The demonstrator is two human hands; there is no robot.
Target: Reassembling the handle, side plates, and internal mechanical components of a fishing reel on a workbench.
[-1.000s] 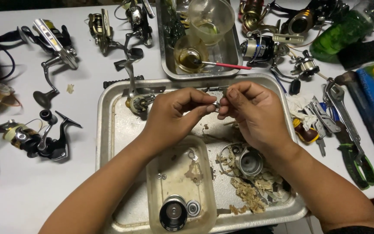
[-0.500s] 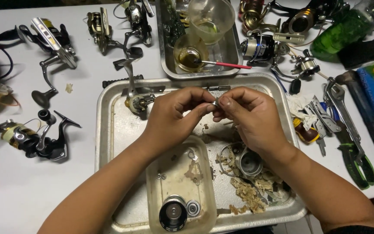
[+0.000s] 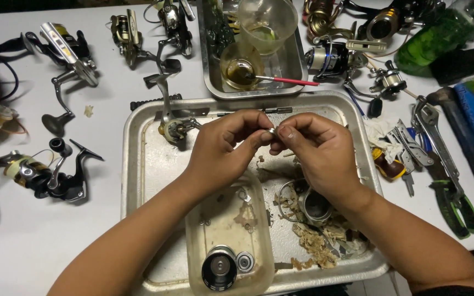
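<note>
White table [image 3: 111, 181], steel tray [image 3: 138, 164]: both hands pinch small shiny metal ring [image 3: 270, 131].

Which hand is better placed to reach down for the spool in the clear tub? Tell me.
Probably the left hand. Both hands pinch the small metal ring, but the left forearm lies right beside the clear tub holding the spool; the right hand sits farther off.
</note>
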